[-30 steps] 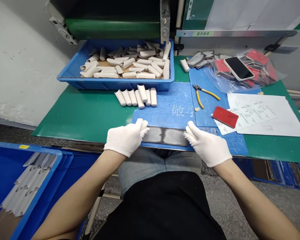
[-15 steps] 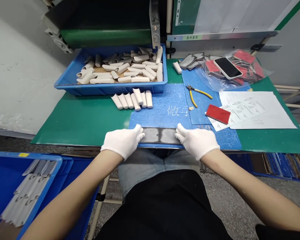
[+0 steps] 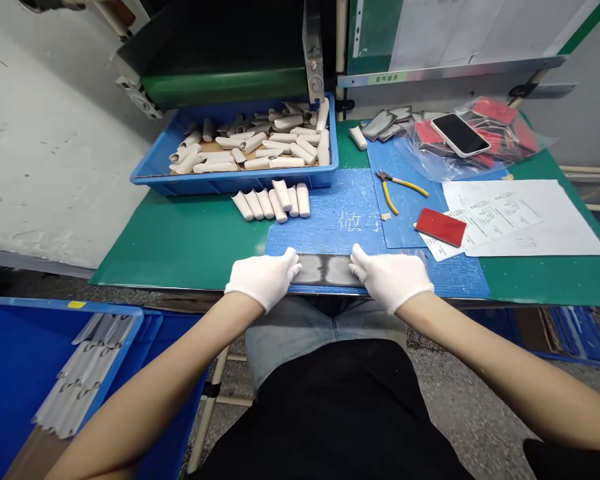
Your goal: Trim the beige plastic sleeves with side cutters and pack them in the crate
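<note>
Both my hands wear white gloves and sit at the table's front edge. My left hand (image 3: pixel 264 277) is closed on the left end of a flat grey strip (image 3: pixel 330 270) with a dark band across its middle. The strip's right end is gripped by my right hand (image 3: pixel 393 275), its thumb and fingers pressed together. Between them the strip lies level, low over a blue sheet (image 3: pixel 310 235); whether it touches the sheet I cannot tell. Its ends are covered by the gloves.
Several white tube-like pieces (image 3: pixel 279 195) lie before a blue bin (image 3: pixel 230 181) of similar ones. To the right are yellow-handled cutters (image 3: pixel 391 190), a red pad (image 3: pixel 441 227), papers (image 3: pixel 535 220) and a phone (image 3: pixel 460 135). Another blue bin (image 3: pixel 20 347) stands lower left.
My hands have come slightly closer together, so less of the grey strip shows between them. The camera view has shifted a little, moving the scene rightward.
</note>
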Demonstrator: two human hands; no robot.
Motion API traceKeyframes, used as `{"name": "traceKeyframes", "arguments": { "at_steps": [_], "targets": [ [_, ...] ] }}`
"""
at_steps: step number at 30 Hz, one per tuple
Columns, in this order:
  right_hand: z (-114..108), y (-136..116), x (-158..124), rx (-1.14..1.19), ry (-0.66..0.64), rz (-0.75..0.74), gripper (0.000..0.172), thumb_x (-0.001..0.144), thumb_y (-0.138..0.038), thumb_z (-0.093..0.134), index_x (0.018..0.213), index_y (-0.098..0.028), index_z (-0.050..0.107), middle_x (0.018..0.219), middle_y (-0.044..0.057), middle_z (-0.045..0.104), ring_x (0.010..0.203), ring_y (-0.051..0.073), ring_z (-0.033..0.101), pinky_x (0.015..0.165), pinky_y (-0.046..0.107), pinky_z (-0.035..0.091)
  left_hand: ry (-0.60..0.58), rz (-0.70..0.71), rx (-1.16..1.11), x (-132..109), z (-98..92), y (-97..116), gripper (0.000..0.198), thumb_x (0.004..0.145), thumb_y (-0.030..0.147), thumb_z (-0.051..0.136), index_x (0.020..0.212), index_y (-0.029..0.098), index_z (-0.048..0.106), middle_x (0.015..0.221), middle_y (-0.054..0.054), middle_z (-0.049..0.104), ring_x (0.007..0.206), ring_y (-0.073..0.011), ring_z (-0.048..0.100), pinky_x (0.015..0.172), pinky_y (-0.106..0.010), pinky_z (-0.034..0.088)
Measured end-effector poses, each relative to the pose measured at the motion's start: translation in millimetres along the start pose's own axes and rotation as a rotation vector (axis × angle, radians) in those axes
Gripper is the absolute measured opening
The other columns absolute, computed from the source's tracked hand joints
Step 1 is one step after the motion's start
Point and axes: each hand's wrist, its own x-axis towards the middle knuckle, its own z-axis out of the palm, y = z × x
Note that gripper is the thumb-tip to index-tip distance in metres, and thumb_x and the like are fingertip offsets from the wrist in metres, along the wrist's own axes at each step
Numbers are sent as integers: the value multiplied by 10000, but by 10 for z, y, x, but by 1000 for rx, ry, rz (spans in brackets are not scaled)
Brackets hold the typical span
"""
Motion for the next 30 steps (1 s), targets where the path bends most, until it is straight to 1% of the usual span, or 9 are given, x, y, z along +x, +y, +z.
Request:
{"name": "traceKeyframes", "arguments": {
  "at_steps": [3, 7, 11, 14, 18, 20, 25, 28, 30],
  "targets": [
    [-21, -35, 26, -17, -31, -52, 531, 1109, -584, 346, 1553, -366, 539, 930, 91, 817, 843, 338, 784, 727, 405, 513, 3, 76, 24, 22, 23, 39, 475, 1077, 580, 332, 1362, 343, 628, 956, -129, 814, 856, -374, 785, 720, -417, 519],
    [-47, -114, 69, -46, -13, -120, 567, 1118, -574, 322, 1616, -343, 465, 985, 110, 818, 893, 358, 783, 723, 418, 523, 96, 129, 26, 22, 69, 108, 484, 1093, 524, 362, 1487, 320, 556, 1048, -139, 823, 898, -375, 791, 720, -410, 525],
    [-94, -177, 100, -117, -48, -185, 552, 1115, -571, 340, 1573, -318, 519, 887, 114, 806, 801, 360, 780, 684, 411, 514, 71, 205, 82, 4, 64, 134, 482, 1091, 531, 373, 1447, 302, 604, 903, -134, 812, 820, -397, 781, 696, -424, 517],
    [-151, -224, 141, -104, -20, -235, 523, 1113, -569, 352, 1534, -323, 542, 929, 104, 811, 809, 348, 779, 690, 398, 507, 108, 231, 60, 46, 20, 139, 507, 1091, 541, 366, 1509, 315, 543, 982, -150, 814, 853, -386, 780, 719, -420, 516],
    [-187, -245, 169, -154, -67, -302, 478, 1107, -534, 394, 1450, -284, 614, 866, 106, 797, 791, 347, 775, 687, 389, 491, 10, 295, 90, 87, -31, 121, 458, 1072, 552, 423, 1407, 309, 618, 935, -146, 810, 845, -384, 780, 726, -420, 524],
    [-201, -257, 193, -166, -72, -296, 508, 1108, -562, 370, 1470, -297, 609, 862, 115, 796, 785, 349, 774, 678, 392, 490, 9, 320, 109, 98, -44, 126, 457, 1077, 555, 403, 1378, 302, 637, 908, -147, 805, 838, -391, 779, 724, -430, 529],
    [-214, -243, 226, -160, -37, -277, 536, 1119, -493, 373, 1593, -272, 490, 999, 148, 810, 874, 353, 776, 714, 409, 505, 63, 304, 80, 107, -16, 135, 530, 1097, 504, 360, 1575, 307, 478, 1049, -160, 814, 885, -380, 779, 737, -422, 529],
    [-177, -68, 56, -176, -111, -264, 477, 1092, -519, 453, 1493, -309, 603, 881, 116, 799, 812, 353, 767, 718, 418, 508, -16, 327, 106, -62, 49, 23, 471, 1082, 505, 423, 1479, 318, 593, 932, -141, 809, 834, -382, 771, 726, -424, 519],
    [-141, 55, -95, -36, -77, -170, 456, 1085, -545, 461, 1448, -338, 643, 889, 97, 793, 824, 334, 760, 737, 420, 519, -21, 302, 38, -223, 104, -45, 456, 1078, 509, 448, 1451, 323, 633, 893, -141, 798, 799, -370, 763, 717, -423, 512]
  ]
}}
